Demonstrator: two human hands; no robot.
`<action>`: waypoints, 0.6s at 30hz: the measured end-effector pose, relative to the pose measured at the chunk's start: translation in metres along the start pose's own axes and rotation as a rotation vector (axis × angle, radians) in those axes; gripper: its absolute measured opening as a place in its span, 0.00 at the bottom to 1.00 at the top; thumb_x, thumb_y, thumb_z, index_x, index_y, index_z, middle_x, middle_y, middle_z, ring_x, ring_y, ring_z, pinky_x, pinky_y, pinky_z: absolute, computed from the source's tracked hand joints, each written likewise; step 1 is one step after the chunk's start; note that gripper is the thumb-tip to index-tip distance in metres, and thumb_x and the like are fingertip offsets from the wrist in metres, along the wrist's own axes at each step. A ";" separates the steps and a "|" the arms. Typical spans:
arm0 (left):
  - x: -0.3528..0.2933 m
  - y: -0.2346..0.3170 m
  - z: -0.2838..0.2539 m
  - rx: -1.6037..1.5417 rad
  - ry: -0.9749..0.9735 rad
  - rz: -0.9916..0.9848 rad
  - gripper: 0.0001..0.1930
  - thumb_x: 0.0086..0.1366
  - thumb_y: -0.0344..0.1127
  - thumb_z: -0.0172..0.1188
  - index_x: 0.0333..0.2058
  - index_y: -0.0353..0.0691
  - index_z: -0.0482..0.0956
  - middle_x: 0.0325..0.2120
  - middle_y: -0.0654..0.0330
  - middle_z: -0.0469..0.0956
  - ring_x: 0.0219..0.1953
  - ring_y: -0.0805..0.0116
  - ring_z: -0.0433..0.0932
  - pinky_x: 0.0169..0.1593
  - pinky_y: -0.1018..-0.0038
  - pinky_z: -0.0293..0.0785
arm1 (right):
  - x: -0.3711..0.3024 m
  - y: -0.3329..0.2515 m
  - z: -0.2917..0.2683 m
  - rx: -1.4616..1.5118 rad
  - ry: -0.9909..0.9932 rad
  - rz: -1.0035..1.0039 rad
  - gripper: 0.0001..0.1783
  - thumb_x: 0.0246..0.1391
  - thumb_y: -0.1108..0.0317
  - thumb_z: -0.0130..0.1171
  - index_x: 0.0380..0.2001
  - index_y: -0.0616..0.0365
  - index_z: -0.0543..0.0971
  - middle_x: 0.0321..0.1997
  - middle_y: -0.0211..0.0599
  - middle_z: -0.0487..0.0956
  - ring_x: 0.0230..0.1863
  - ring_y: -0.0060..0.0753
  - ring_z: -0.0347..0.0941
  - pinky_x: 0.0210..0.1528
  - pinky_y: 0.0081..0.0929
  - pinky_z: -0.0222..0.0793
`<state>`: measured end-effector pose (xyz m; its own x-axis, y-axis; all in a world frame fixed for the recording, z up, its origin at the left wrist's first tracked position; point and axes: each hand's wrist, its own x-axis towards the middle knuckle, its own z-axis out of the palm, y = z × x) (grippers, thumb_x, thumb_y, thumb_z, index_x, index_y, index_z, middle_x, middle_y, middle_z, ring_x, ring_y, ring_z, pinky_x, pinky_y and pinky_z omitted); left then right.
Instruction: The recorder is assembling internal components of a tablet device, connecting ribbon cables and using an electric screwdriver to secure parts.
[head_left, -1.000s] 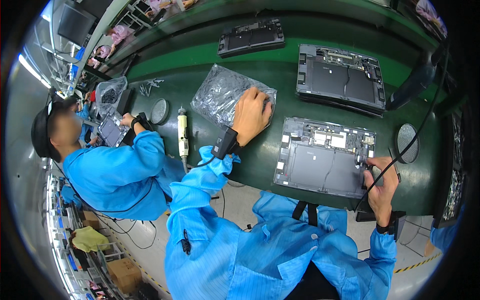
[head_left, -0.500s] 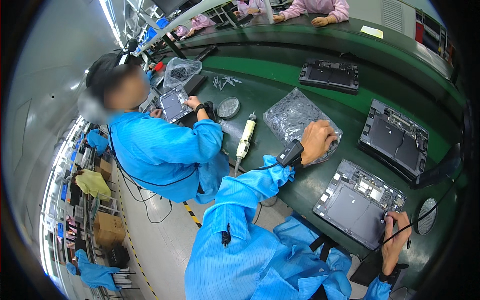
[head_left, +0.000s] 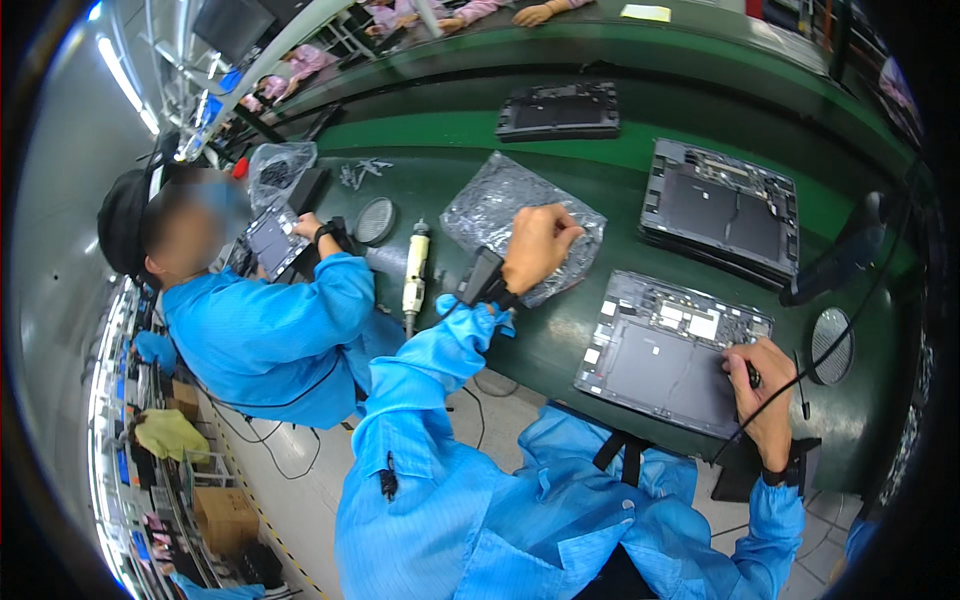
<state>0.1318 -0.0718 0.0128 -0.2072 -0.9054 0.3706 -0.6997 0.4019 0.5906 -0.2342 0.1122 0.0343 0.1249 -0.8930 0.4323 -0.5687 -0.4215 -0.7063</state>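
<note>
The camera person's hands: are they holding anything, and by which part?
The right hand seems to hold a small dark thing, which part is unclear; for the left hand, can't tell.

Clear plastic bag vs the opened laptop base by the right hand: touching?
Apart. The head view shows a strip of green bench between the plastic bag's right edge and the laptop base's left side.

No legible text. Open laptop base (head_left: pixel 640 385), front right of surface (head_left: pixel 545 345): tiny pale mark (head_left: pixel 655 351) on its battery, too small to read; white stickers (head_left: pixel 592 356) along left edge, print unclear. Stacked laptop bases (head_left: pixel 735 220) behind: small pale battery mark on top one, unreadable. Pale yellow sheet (head_left: pixel 645 13) at far top: content illegible.
</note>
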 end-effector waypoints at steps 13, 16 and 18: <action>-0.026 0.104 -0.002 -0.496 -0.465 -0.099 0.06 0.71 0.26 0.68 0.43 0.29 0.82 0.34 0.59 0.88 0.34 0.75 0.87 0.39 0.77 0.84 | 0.042 -0.024 0.008 0.020 0.158 -0.294 0.18 0.50 0.80 0.73 0.46 0.60 0.88 0.45 0.42 0.87 0.44 0.46 0.84 0.46 0.37 0.79; -0.029 0.149 0.011 -0.562 -0.617 -0.037 0.05 0.70 0.25 0.68 0.41 0.29 0.82 0.31 0.60 0.87 0.33 0.77 0.86 0.37 0.77 0.83 | 0.044 -0.017 0.016 -0.100 0.099 -0.493 0.20 0.46 0.80 0.76 0.45 0.59 0.88 0.47 0.41 0.88 0.45 0.45 0.85 0.47 0.38 0.79; -0.028 0.162 0.023 -0.617 -0.666 -0.054 0.05 0.70 0.24 0.68 0.40 0.29 0.82 0.30 0.60 0.87 0.33 0.77 0.86 0.37 0.76 0.82 | 0.034 -0.016 0.010 -0.107 0.131 -0.372 0.19 0.46 0.80 0.77 0.44 0.59 0.88 0.44 0.41 0.88 0.43 0.45 0.85 0.46 0.38 0.79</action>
<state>0.0083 0.0158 0.0813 -0.6714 -0.7396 -0.0466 -0.2694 0.1851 0.9451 -0.2131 0.0871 0.0543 0.2376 -0.6524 0.7197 -0.5862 -0.6871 -0.4293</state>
